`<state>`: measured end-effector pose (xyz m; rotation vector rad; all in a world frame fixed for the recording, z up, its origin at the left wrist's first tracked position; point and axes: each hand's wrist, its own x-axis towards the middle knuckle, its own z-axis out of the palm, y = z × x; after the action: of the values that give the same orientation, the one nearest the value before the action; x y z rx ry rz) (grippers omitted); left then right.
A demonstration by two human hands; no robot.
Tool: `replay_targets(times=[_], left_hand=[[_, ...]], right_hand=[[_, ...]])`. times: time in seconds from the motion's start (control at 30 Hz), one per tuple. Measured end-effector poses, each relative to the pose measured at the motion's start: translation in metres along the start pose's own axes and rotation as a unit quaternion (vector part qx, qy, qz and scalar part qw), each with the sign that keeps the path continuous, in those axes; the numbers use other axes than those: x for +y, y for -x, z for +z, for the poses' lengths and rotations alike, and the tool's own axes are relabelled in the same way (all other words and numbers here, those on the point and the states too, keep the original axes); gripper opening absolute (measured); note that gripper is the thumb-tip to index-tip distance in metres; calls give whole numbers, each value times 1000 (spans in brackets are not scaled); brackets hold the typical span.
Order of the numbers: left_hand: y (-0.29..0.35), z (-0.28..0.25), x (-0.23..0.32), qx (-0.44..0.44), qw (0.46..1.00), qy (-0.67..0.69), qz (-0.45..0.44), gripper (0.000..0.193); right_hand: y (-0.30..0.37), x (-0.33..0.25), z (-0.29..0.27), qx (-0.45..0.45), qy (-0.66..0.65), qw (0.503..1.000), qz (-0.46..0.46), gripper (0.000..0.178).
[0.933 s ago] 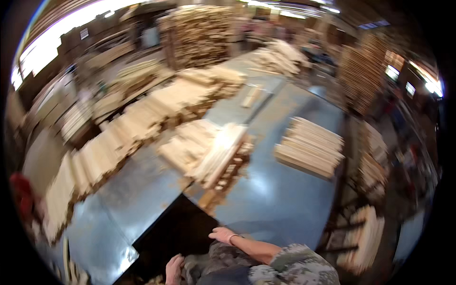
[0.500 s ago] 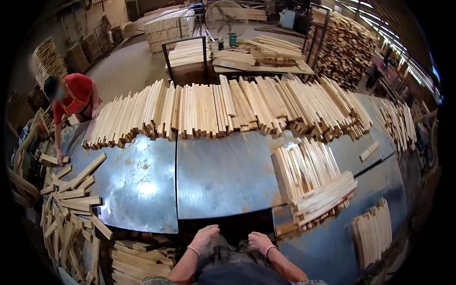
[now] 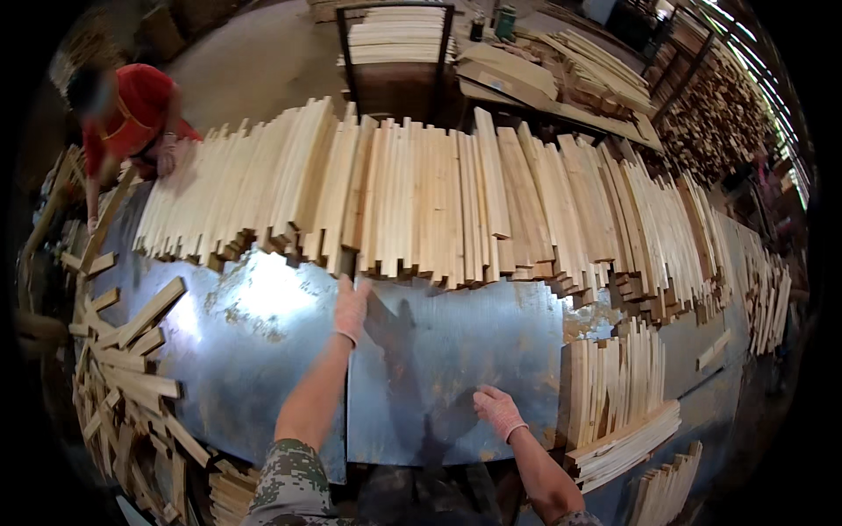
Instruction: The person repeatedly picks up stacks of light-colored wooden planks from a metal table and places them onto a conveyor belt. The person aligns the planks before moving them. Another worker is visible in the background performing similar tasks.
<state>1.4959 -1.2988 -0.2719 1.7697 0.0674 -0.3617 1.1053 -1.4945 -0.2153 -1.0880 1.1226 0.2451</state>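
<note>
A long row of pale wooden strips (image 3: 421, 197) lies side by side across the metal table (image 3: 456, 351). My left hand (image 3: 352, 309), in a thin pale glove, reaches forward to the near end of one strip. Its thumb and fingers are apart at that end, and a firm hold does not show. My right hand (image 3: 498, 410), gloved alike, hovers above the near part of the table with its fingers curled together and nothing visible in them. To its right is a stack of wooden strips (image 3: 618, 390), with several laid crosswise at its near end.
Loose short wood pieces (image 3: 132, 359) are heaped at the left. A person in red (image 3: 140, 110) works at the far left end of the row. Another small stack (image 3: 667, 486) sits at the lower right. Behind the row stand a metal frame (image 3: 395, 66) and a bench with boards (image 3: 561, 105).
Both hands have left my lap: the left stretched forward to the row, the right rose over the table's near part. My view has shifted closer. The person in red now handles a longer piece.
</note>
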Motion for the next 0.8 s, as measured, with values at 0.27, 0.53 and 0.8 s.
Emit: replay_targets(times=[0.27, 0.53, 0.8], left_hand=[[-102, 41, 11, 21, 991, 64, -116, 58], [-101, 46, 31, 83, 976, 115, -167, 49], [-101, 58, 60, 76, 981, -154, -95, 69]], right_hand=[[-55, -71, -14, 59, 16, 998, -1, 63], [-123, -133, -19, 102, 166, 973, -121, 70], [-207, -264, 6, 272, 402, 820, -303, 77]])
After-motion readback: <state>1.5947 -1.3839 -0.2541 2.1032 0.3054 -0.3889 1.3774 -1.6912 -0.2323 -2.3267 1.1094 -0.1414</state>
